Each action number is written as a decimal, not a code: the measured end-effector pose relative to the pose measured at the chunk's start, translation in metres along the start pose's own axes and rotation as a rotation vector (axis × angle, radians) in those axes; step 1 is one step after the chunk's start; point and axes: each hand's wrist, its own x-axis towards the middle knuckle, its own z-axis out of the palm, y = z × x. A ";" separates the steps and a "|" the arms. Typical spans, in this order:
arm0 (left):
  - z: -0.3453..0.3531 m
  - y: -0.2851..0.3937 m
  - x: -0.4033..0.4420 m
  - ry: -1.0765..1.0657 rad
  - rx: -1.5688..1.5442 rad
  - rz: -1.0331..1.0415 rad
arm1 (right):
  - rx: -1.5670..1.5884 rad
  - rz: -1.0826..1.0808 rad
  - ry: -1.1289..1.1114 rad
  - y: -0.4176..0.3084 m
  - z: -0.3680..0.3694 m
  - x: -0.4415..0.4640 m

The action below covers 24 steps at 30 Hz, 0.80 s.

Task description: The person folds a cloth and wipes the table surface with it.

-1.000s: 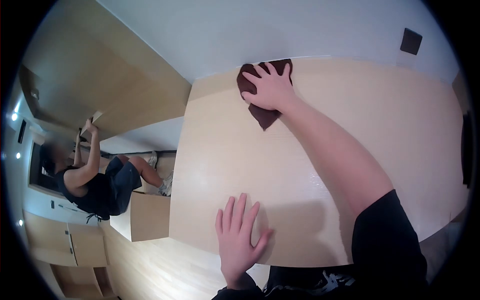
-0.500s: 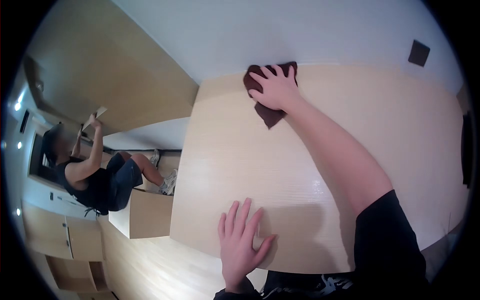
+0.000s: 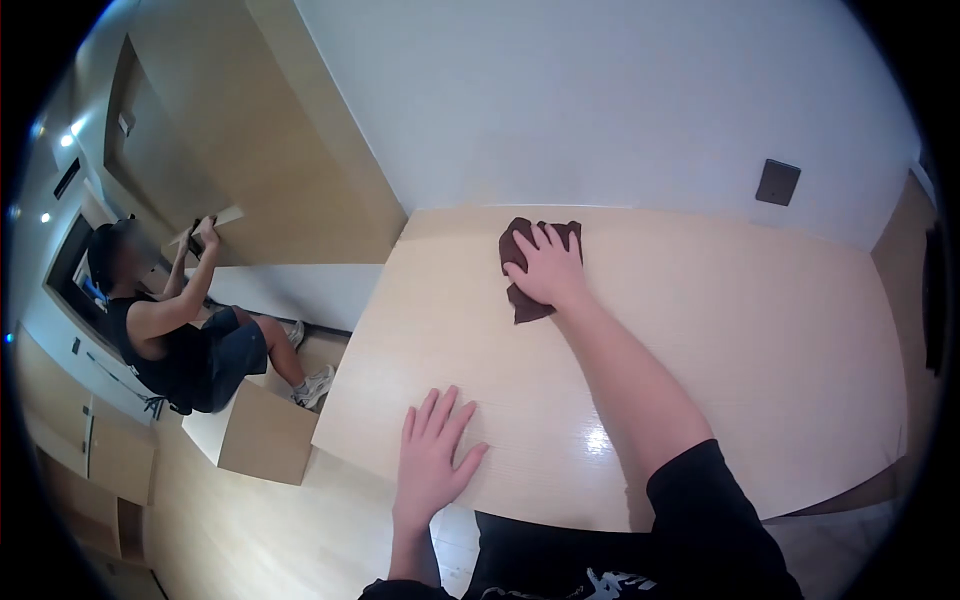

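Note:
A dark brown cloth (image 3: 517, 243) lies crumpled on the pale wooden tabletop (image 3: 700, 330), close to the wall edge. My right hand (image 3: 548, 268) presses flat on it with the fingers spread, and a corner of the cloth sticks out beneath the palm towards me. Nearer to my body, at the table's front left, my left hand (image 3: 433, 450) rests open on the wood with its fingers apart and nothing in it.
A person (image 3: 180, 325) sits on a wooden box (image 3: 265, 435) at the left, both hands raised to a wooden panel (image 3: 290, 130). A dark socket plate (image 3: 778, 182) is on the white wall (image 3: 600, 100) behind the table. Cabinets stand at the lower left.
The view has tilted up, showing more wall. My right hand and the cloth now sit slightly away from the wall edge. My left hand stays flat on the table.

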 end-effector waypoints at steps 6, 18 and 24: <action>0.000 0.021 0.003 -0.062 0.167 -0.062 | -0.001 0.027 -0.020 -0.002 -0.005 -0.001; 0.024 0.029 -0.004 -0.166 0.097 0.196 | -0.004 0.086 0.054 0.008 0.015 0.007; 0.029 0.025 -0.011 -0.148 0.078 0.193 | -0.039 0.116 0.048 0.014 0.020 0.012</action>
